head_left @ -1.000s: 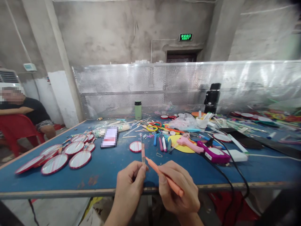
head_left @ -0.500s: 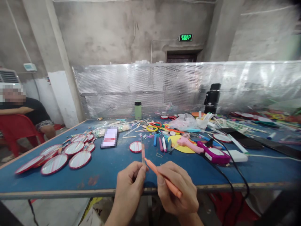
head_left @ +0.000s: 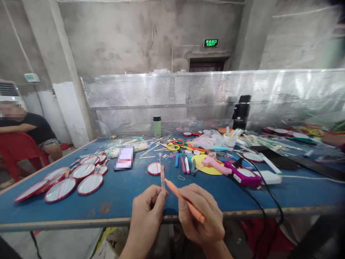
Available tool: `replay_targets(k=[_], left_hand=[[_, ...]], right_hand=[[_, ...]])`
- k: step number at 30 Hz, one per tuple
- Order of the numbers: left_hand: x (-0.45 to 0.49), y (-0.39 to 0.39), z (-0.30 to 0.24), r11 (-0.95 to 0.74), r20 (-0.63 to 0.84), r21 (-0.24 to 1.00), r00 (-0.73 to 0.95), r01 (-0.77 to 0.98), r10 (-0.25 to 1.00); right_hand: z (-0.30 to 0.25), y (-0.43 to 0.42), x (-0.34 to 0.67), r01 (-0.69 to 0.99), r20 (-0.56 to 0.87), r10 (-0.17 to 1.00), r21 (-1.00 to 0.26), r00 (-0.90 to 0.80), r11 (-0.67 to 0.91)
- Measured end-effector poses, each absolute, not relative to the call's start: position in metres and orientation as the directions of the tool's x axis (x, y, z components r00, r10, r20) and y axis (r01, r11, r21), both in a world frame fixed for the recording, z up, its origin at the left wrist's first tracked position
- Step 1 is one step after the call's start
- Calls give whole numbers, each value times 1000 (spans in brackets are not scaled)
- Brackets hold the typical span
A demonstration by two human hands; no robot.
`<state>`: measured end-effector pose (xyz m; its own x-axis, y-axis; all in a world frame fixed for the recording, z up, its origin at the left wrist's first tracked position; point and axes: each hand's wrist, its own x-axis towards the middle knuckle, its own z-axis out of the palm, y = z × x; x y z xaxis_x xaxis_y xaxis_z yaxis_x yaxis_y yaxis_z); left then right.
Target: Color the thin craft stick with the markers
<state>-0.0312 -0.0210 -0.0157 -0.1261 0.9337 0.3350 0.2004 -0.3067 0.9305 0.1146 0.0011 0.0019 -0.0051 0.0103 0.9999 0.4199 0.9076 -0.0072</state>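
Note:
My left hand (head_left: 147, 212) pinches a thin flat stick (head_left: 162, 173) that stands upright over the near edge of the blue table (head_left: 121, 196). My right hand (head_left: 201, 216) grips an orange marker (head_left: 184, 200) like a pen, its tip touching the stick just above my left fingers. Both hands are close together at the table's front edge.
Several round red-rimmed discs (head_left: 64, 178) lie at the left, one more disc (head_left: 154, 168) in the middle. Markers (head_left: 185, 164), a pink glue gun (head_left: 215, 164), a purple device (head_left: 244, 177) with black cables, a green bottle (head_left: 157, 126) and craft clutter fill the far side. A person sits at left on a red chair (head_left: 16, 151).
The view shifted slightly, so my hands and the stick sit a little further left. The marker tip stays on the stick.

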Motion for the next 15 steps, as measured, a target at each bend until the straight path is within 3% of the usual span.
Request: replay_targets(k=[15], left_hand=[[-31, -22, -13, -295, 324, 930, -112, 221, 939]], right_hand=[[3, 0, 114, 436, 1000, -1, -10, 25, 900]])
